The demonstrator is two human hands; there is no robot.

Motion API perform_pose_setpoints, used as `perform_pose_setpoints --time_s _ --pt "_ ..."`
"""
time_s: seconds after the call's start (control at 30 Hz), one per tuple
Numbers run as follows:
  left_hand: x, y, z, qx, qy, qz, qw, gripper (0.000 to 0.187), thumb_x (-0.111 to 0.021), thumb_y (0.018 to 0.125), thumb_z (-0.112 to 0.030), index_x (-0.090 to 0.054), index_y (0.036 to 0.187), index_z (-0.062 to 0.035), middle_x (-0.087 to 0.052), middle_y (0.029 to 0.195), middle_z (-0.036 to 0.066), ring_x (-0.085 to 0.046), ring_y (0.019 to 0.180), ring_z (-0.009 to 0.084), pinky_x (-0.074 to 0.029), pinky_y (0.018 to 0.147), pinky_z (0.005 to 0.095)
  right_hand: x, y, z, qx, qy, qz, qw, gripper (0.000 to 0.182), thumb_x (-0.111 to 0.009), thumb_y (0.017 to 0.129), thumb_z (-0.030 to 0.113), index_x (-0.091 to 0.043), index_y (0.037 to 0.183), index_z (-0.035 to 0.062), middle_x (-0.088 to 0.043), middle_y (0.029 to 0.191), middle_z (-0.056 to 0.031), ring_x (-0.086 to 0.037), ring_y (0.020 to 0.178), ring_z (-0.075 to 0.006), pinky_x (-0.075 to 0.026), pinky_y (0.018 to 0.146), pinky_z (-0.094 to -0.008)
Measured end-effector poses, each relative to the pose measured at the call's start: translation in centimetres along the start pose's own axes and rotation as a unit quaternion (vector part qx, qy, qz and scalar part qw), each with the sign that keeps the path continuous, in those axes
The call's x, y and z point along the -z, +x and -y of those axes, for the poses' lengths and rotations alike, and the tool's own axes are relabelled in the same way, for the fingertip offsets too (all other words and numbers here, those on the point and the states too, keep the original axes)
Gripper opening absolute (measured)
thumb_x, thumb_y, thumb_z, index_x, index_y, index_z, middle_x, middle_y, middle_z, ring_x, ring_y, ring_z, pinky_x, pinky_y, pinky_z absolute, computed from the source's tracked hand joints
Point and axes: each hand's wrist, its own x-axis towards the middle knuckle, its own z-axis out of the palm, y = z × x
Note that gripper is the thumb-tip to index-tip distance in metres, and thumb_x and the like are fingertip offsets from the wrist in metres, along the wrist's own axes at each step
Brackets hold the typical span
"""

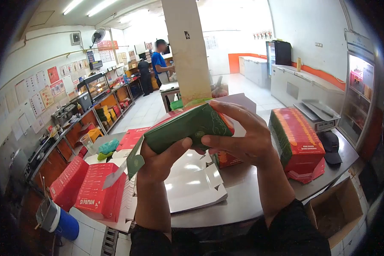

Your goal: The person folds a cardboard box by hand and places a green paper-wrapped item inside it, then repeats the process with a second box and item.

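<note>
While the left hand (157,164) gripped the left part of a green box (177,128), the right hand (248,138) had its right end pinched, so yeah, it was up over the metal table (240,187).

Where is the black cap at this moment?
In the head view, the cap lies at right on the metal table, beside the red box stack, near the scale.

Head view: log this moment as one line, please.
left hand: holding green carton; right hand: holding green carton; flap: out, left end; below: white cardboard sheets
</note>
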Motion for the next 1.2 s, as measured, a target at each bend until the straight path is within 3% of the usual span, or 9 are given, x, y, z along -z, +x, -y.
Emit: perform_pose_setpoints --time_s 0.13,0.4,0.6,0.73,0.8,0.9,1.03,1.13,1.2 --pt "-0.4 -0.5 0.2 -0.046 0.062 0.0 0.997 0.042 -0.073 0.095 -0.001 -0.061 0.134 0.007 -0.075 0.113 0.017 -0.074 0.098 0.0231 -0.061 0.085 0.0359 0.4 0.3 0.0 0.074 -0.043 -0.013 0.996 0.042 -0.091 0.072 0.027 -0.083 0.113 0.0299 -0.065 0.138 -0.0172 -0.072 0.115 -0.033 -0.061 0.092 -0.0415" --pt "-0.5 -1.7 -0.5 0.0 0.192 -0.004 0.981 0.04 -0.08 0.094 -0.012 -0.068 0.13 0.0011 -0.075 0.116 0.009 -0.07 0.104 0.0142 -0.055 0.091 0.0289 0.4 0.0 -0.1 0.033 -0.013 0.002 0.999 0.042 -0.089 0.072 0.036 -0.083 0.112 0.0241 -0.062 0.139 -0.02 -0.067 0.122 -0.0341 -0.056 0.099 -0.0442" --pt "-0.6 -0.7 -0.9 -0.009 0.079 0.099 0.992 0.043 -0.08 0.093 -0.012 -0.067 0.132 0.002 -0.074 0.12 0.01 -0.067 0.109 0.0152 -0.054 0.095 0.0314 -0.3 0.5 0.6 -0.027 0.178 -0.032 0.983 0.077 -0.089 0.076 0.044 -0.063 0.145 0.0199 -0.056 0.142 -0.0239 -0.062 0.128 -0.0356 -0.053 0.103 -0.0448" --pt "1.8 0.2 1.0 0.049 -0.052 0.191 0.979 0.067 -0.083 0.089 -0.021 -0.055 0.145 0.0019 -0.067 0.134 0.014 -0.062 0.123 0.0205 -0.048 0.106 0.0364 -0.3 -0.1 0.0 -0.053 0.224 0.027 0.973 0.087 -0.087 0.081 0.042 -0.052 0.152 0.0068 -0.057 0.138 -0.0232 -0.062 0.123 -0.0365 -0.052 0.102 -0.0473" --pt "1.4 0.5 2.0 0.05 -0.177 0.23 0.955 0.08 -0.085 0.087 -0.026 -0.047 0.152 0.0014 -0.062 0.142 0.015 -0.058 0.131 0.0234 -0.044 0.112 0.0388 -0.3 -0.2 -0.2 -0.04 0.18 0.002 0.983 0.083 -0.087 0.082 0.043 -0.054 0.15 0.0085 -0.058 0.134 -0.0214 -0.064 0.118 -0.0349 -0.053 0.1 -0.0468" --pt "-1.2 1.2 3.1 0.028 -0.306 0.22 0.926 0.089 -0.084 0.087 -0.033 -0.04 0.157 0.0007 -0.055 0.15 0.015 -0.052 0.139 0.0275 -0.038 0.118 0.043 -0.7 -0.2 -0.8 -0.013 0.061 -0.048 0.997 0.079 -0.086 0.082 0.046 -0.057 0.148 0.0132 -0.059 0.131 -0.0182 -0.063 0.117 -0.0335 -0.052 0.099 -0.0474" --pt "-1.8 1.2 4.3 0.053 -0.244 0.131 0.959 0.062 -0.071 0.099 -0.025 -0.046 0.15 0.0008 -0.059 0.144 0.015 -0.057 0.135 0.0264 -0.044 0.115 0.0421 -0.7 -0.3 -0.7 0.016 -0.176 -0.035 0.984 0.08 -0.085 0.079 0.054 -0.059 0.147 0.0215 -0.057 0.135 -0.014 -0.058 0.123 -0.0337 -0.048 0.102 -0.0515" --pt "-1.8 1.7 3.3 0.094 -0.194 0.002 0.976 0.049 -0.068 0.101 -0.021 -0.052 0.142 0.0012 -0.064 0.137 0.014 -0.063 0.127 0.0244 -0.051 0.108 0.0402 -1.8 -0.4 -0.9 0.071 0.011 -0.027 0.997 0.083 -0.082 0.078 0.065 -0.058 0.147 0.0262 -0.053 0.142 -0.0128 -0.052 0.131 -0.035 -0.045 0.101 -0.0545" --pt "-0.8 2.1 3.1 0.094 -0.207 0.002 0.974 0.043 -0.066 0.096 -0.008 -0.054 0.137 0.0012 -0.068 0.128 0.013 -0.068 0.117 0.0245 -0.056 0.101 0.0407 -1.5 -0.3 -1.2 0.045 0.063 -0.031 0.997 0.089 -0.078 0.078 0.072 -0.057 0.147 0.02 -0.064 0.125 -0.0124 -0.063 0.115 -0.0334 -0.047 0.094 -0.0495"
